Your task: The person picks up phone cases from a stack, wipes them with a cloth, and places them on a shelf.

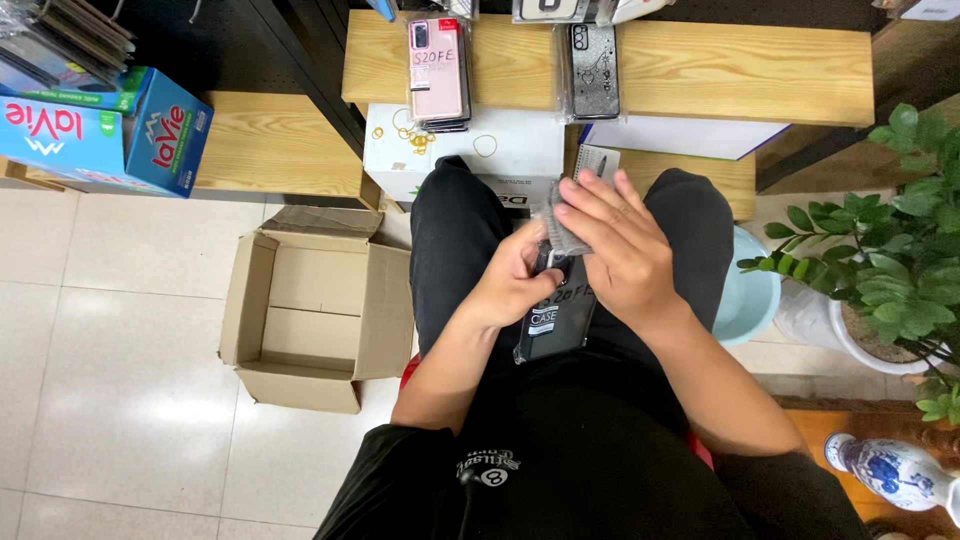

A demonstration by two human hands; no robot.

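A stack of dark phone cases in clear plastic sleeves [553, 325] rests on my lap, between my knees. My left hand [515, 285] grips the stack from the left side, fingers curled around it. Over its upper end lies my right hand [615, 245], fingers spread, pinching a clear sleeved case [560, 222] at the top. On the wooden shelf [720, 65] ahead lie a pile of pink cases [438, 72] and a pile of dark patterned cases [594, 70].
An open cardboard box [315, 320] stands on the tiled floor at my left. A white box [500, 150] with rubber bands sits in front of my knees. Blue cartons [110, 130] rest on a low shelf at left. A potted plant [890, 270], a light blue basin [750, 295] and a vase [895, 470] stand at right.
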